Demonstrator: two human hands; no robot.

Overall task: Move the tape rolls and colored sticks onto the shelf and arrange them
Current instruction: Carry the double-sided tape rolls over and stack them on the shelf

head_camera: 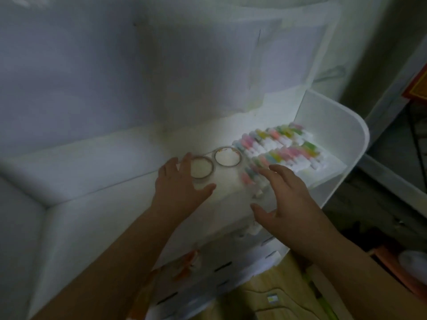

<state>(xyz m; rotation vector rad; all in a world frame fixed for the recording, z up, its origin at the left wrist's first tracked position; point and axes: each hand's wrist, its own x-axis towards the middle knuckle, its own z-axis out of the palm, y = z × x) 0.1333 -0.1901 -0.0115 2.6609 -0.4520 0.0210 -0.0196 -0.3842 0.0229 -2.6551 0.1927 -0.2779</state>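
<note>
White plastic makes up the shelf (332, 125), a tiered unit with a raised side wall at its right end, and everything that matters sits on its top level. Furthest from that wall, the left hand (179, 183) lies with fingers spread and relaxed, holding nothing, its fingertips at the rim of the nearer tape roll (201, 167); whether they actually touch it is lost in the blur. The second tape roll (228, 156) lies flat just beside the first, one step closer to the wall, and both are on the shelf already. Closer still to the wall, the right hand (288, 197) hovers with fingers splayed and empty over a few loose colored sticks (249, 174) near the shelf's front edge, while the main bundle of colored sticks (277, 146) is packed in rows right against the wall. I judge the moving done and the tidying in hand. The risk lies with those loose sticks: they are round, light and close to the open front lip, so a sweeping palm could roll them over the edge onto the lower tiers or the floor. A nudge from the left hand could likewise shove one roll into the other and slide them out of line. Motion blur suggests quick movement, which raises both chances.
</note>
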